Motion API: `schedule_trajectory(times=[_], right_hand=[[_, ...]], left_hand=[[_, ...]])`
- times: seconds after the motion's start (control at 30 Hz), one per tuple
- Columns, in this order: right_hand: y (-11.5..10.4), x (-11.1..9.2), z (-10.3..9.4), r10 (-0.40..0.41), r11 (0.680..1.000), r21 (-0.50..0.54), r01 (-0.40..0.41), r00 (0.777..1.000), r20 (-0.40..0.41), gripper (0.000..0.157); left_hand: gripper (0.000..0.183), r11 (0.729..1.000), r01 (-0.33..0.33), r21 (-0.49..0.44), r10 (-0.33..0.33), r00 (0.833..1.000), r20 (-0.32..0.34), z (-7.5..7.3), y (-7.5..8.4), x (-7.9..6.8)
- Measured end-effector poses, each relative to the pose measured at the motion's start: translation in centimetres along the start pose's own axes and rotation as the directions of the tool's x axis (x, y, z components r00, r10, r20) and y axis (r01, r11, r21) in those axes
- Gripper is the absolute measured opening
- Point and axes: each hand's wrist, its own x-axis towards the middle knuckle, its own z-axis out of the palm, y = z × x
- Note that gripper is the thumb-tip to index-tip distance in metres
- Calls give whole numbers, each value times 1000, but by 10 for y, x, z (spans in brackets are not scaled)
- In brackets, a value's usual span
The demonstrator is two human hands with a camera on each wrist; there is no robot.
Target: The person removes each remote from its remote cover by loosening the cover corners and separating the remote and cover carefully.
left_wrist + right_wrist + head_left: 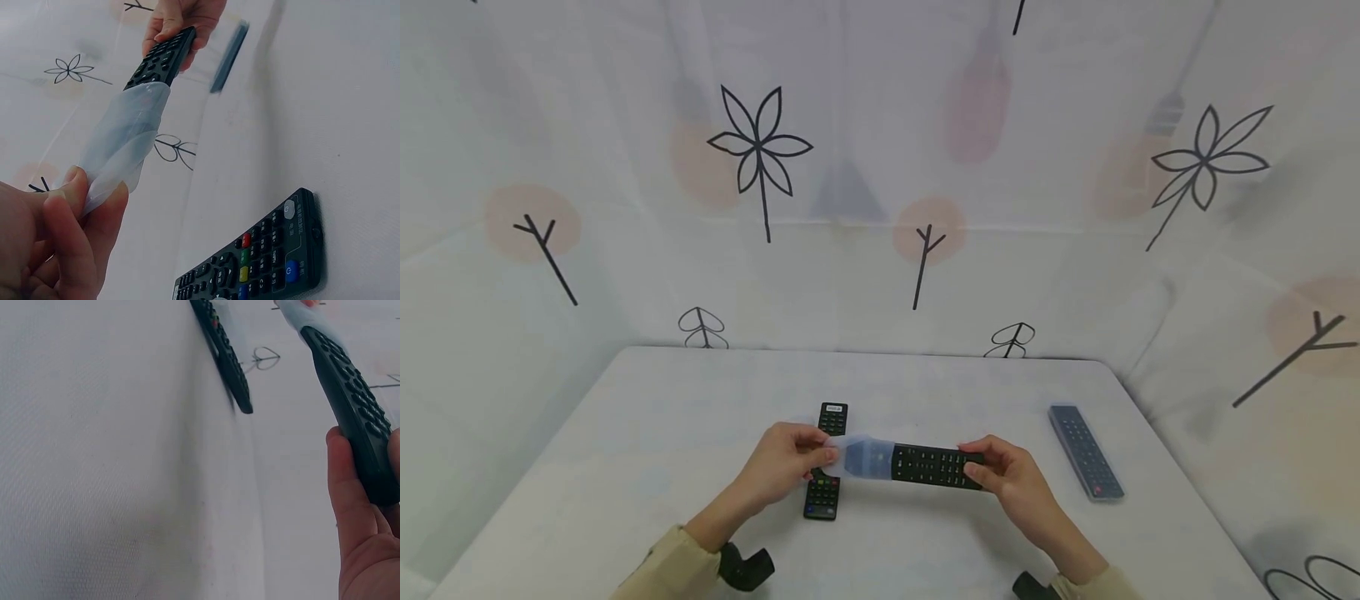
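Between my hands, above the table, a black remote control (931,465) lies crosswise with a translucent bluish sleeve (869,458) over its left part. My right hand (1015,483) grips the remote's bare right end between thumb and fingers. The left hand (786,458) pinches the loose end of the sleeve, as the left wrist view shows at close range. Below the left hand, a second black remote (822,500) with colored buttons lies on the table; the held sleeve and the hand cover its middle in the head view.
On the right side of the white table (662,417) lies a third remote (1086,452), which looks bluish and covered. A patterned cloth (850,283) hangs behind the table's far edge. Black wrist devices (747,568) are strapped near both sleeves.
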Motion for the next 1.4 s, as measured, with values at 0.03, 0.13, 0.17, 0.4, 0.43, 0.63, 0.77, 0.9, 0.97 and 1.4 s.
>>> schedule_trajectory(times=[0.03, 0.13, 0.17, 0.4, 0.43, 0.63, 0.77, 0.9, 0.97, 1.4], right_hand=[[-1, 0, 0, 1, 1000, 0, -1, 1000, 0, 26], [-1, 0, 0, -4, 1000, -10, 4, 1000, 0, 26], [-1, 0, 0, -6, 1000, -17, 6, 1000, -1, 26], [0, 0, -1, -16, 999, -48, 16, 1000, -3, 27], [0, -1, -1, -15, 999, -47, 15, 1000, -2, 27], [-1, -2, -2, -15, 999, -42, 15, 1000, 2, 26], [-1, -1, -3, -14, 999, -43, 14, 1000, 5, 27], [1, -1, -4, -20, 999, -48, 21, 1000, 11, 27], [1, -1, -5, -24, 998, -52, 25, 1000, 12, 27], [-1, -2, -6, -15, 998, -56, 16, 1000, 17, 26]], left_hand=[[16, 1000, -1, 0, 1, 1000, -1, -1, 1, 0], [15, 1000, -1, 0, 1, 1000, -4, -2, 1, -1], [15, 1000, 0, -2, 0, 1000, -2, -2, 1, -1], [14, 1000, 4, -15, -3, 1000, 12, -4, 2, -3], [14, 1000, 5, -17, -5, 1000, 13, -5, 2, -3], [14, 1000, 18, -26, -18, 1000, 15, -6, 1, -3], [15, 999, 26, -24, -25, 1000, 17, -7, 2, -2], [16, 1000, 27, -13, -27, 1000, 14, -8, 2, -2], [16, 1000, 28, -9, -28, 1000, 14, -9, 2, -1], [17, 1000, 24, -2, -24, 999, 30, -15, 4, -4]])
